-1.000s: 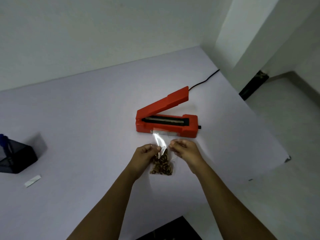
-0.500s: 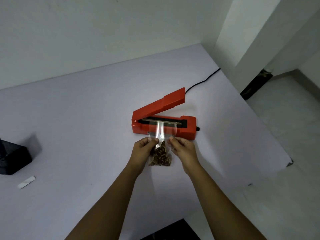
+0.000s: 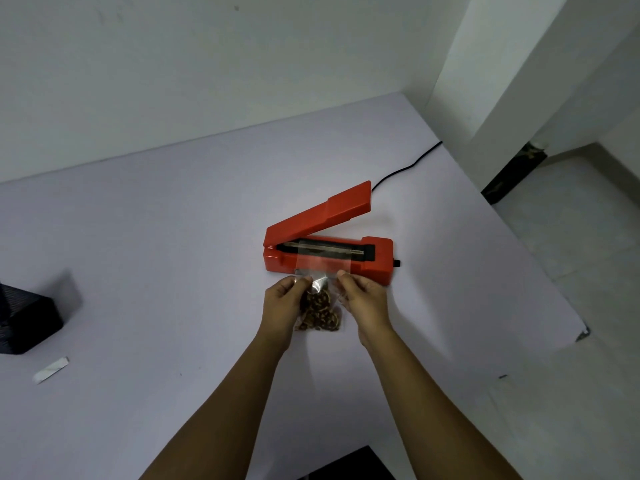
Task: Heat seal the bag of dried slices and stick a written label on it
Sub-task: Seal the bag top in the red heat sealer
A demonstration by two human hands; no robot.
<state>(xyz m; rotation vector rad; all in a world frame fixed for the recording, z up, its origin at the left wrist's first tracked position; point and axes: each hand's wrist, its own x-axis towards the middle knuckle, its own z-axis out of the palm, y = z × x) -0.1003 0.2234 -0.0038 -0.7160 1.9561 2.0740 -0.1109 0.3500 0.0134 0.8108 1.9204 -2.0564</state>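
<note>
A clear bag of dried brown slices lies on the white table in front of a red heat sealer whose lid stands raised. The bag's open top edge lies across the sealer's dark sealing strip. My left hand pinches the bag's left side and my right hand pinches its right side, just short of the sealer's front. A small white label strip lies at the table's left.
A black box-like holder stands at the far left edge. The sealer's black cord runs off the back right of the table. The table's right edge drops to a tiled floor.
Both hands have slid the bag forward, so its top edge now lies over the sealing strip rather than short of the sealer.
</note>
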